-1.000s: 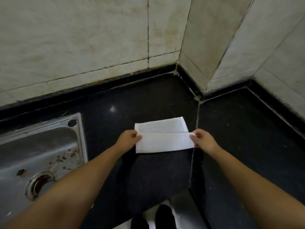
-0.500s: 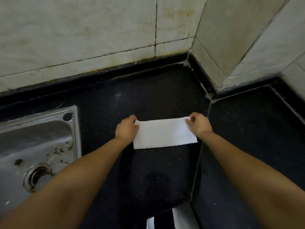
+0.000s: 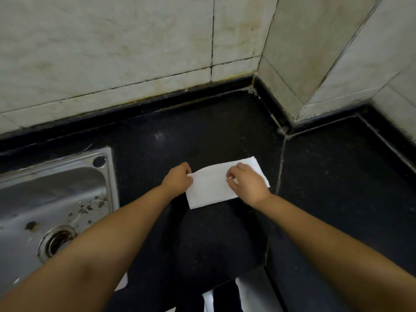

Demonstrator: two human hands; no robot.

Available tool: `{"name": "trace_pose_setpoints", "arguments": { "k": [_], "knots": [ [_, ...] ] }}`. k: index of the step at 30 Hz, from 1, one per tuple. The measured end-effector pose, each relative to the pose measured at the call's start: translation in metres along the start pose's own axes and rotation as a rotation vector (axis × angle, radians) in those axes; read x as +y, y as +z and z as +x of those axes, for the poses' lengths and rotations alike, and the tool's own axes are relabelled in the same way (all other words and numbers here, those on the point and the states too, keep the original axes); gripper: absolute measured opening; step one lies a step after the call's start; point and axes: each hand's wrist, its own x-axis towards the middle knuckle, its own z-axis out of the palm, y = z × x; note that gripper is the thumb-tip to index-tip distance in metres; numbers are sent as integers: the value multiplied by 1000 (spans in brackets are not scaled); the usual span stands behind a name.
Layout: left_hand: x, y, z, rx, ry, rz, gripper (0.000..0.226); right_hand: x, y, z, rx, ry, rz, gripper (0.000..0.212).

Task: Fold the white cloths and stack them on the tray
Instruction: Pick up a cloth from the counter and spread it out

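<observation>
White cloth (image 3: 209, 188) lies folded into a long strip on the black stone surface (image 3: 202, 136), just right of frame centre, tilted so its right end sits higher in the frame. Left hand (image 3: 177, 179) is at the strip's left end, grip pinched on the cloth's upper-left corner, which lifts slightly off the surface. Right hand (image 3: 247, 183) rests on top of the strip's right half, fingers curled down onto the fabric; hard to tell whether it pinches a layer or only presses, likely just pressing. Right end of the cloth pokes out beyond that hand, near the pale seam (image 3: 280, 167) between the two stone slabs.

Steel sink (image 3: 105, 176) fills the left edge of the frame, dirty specks in the basin, round drain (image 3: 57, 242) at lower left. Stained pale tile wall (image 3: 112, 52) runs across the top and angles forward at upper right. Both bare forearms come in from the bottom corners. Dark clothing shows at bottom centre.
</observation>
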Motion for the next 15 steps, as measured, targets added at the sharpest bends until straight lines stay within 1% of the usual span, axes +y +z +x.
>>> {"name": "trace_pose_setpoints", "arguments": {
  "k": [2, 4, 8, 10, 12, 15],
  "knots": [
    [-2, -2, -7, -17, -8, -122, 9, -32, 15, -18, -103, -98, 21, 22],
    [-4, -4, -12, -25, -42, -217, 14, -59, 33, -31, -152, -149, 2, 26],
    [-8, -3, -16, -42, -147, -403, 13, -83, 65, -45, -171, -74, -108, 42],
    [-7, -2, -18, -40, -169, -460, 15, -87, 75, -45, -149, -28, -175, 45],
    [-6, -2, -21, -38, -175, -500, 13, -89, 79, -40, -131, 4, -212, 38],
    [-4, -4, -23, -41, -194, -536, 9, -90, 78, -32, -125, 11, -231, 22]
  ]
}}
